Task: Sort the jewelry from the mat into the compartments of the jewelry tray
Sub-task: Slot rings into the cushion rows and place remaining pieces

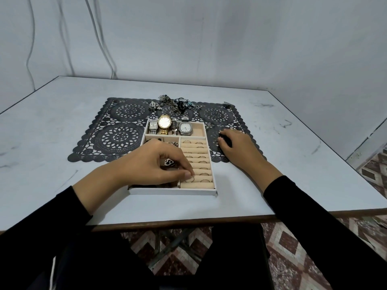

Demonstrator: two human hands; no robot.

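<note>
The white jewelry tray (173,192) sits on the black lace mat (119,135). Several watches (165,124) lie in its back compartment, and thin rings (204,181) stand in the beige ring rolls on the right. My left hand (150,164) hovers over the tray's left compartments and pinches a ring (191,179) at the front ring roll. A dark heart-shaped piece (169,162) shows under its fingers. My right hand (236,147) rests on the mat just right of the tray, fingers curled on the lace. A heap of chains, pearls and beads (171,104) lies at the mat's far edge.
The white table (62,126) ends at a brown front edge close to my lap. A small dark piece (228,105) lies at the mat's far right corner. Cables hang on the wall at the back left.
</note>
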